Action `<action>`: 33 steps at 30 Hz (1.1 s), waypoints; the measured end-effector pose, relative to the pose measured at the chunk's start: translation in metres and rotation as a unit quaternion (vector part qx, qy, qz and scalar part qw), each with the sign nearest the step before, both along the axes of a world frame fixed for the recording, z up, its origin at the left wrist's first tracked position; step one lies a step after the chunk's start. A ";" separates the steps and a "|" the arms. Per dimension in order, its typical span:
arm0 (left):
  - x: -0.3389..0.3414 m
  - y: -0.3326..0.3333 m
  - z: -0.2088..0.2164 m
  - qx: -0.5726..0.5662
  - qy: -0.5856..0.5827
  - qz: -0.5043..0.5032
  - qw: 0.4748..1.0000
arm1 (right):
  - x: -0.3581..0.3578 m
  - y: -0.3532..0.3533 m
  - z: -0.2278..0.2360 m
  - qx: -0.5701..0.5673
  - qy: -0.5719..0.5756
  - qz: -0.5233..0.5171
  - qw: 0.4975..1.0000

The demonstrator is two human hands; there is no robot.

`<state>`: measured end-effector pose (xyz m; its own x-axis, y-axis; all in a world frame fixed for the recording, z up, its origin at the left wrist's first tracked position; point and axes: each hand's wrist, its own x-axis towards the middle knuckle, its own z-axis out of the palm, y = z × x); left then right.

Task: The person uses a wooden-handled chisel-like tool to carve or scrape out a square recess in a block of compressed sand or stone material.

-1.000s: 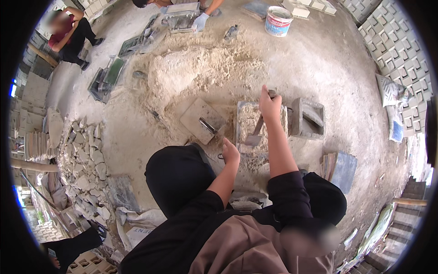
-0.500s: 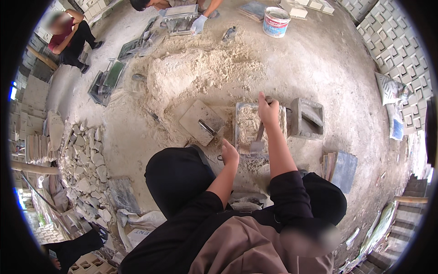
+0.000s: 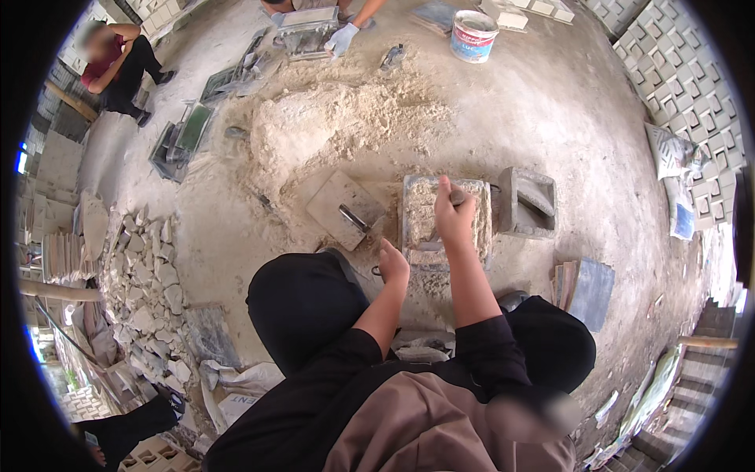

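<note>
My right hand (image 3: pixel 456 220) is wrapped round the handle of a trowel (image 3: pixel 458 198), above a square mould (image 3: pixel 489 252). Pale, crumbly sand mix (image 3: pixel 421 197) fills the mould up to its rim. Much of the trowel's blade is hidden or blends with the mix. Beside the mould's near left corner is my left hand (image 3: pixel 393 263), thumb raised and fingers curled, next to a small dark ring (image 3: pixel 377 271); what it grips is hidden. Left of the mould lies a square plate (image 3: pixel 332 197) with a shiny metal cylinder (image 3: pixel 355 218) on it.
Right of the mould sits a grey block-shaped form (image 3: pixel 515 224). Beyond spreads a sand heap (image 3: pixel 307 126). Thin slabs (image 3: pixel 591 295) lean at right; broken pieces (image 3: pixel 145 275) lie left. A bucket (image 3: pixel 473 38), a gloved co-worker's hand (image 3: pixel 342 39) and a seated person (image 3: pixel 118 63) are farther off.
My right hand has shifted slightly left and toward me, with the trowel's handle now tipped more upright and its blade farther left over the mix. My left hand has stayed by the mould's corner.
</note>
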<state>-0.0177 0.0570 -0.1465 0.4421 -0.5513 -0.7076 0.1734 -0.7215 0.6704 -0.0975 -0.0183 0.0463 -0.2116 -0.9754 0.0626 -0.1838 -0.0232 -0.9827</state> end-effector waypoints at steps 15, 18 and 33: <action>-0.001 0.002 -0.004 -0.008 -0.018 0.001 1.000 | 0.002 0.040 -0.010 -0.023 -0.040 -0.027 0.999; 0.000 -0.003 -0.016 -0.023 -0.072 0.051 0.996 | 0.003 0.037 -0.018 -0.036 -0.024 -0.007 0.999; 0.005 -0.002 0.011 0.019 0.014 -0.021 1.000 | 0.002 0.044 -0.011 -0.032 -0.006 -0.008 0.999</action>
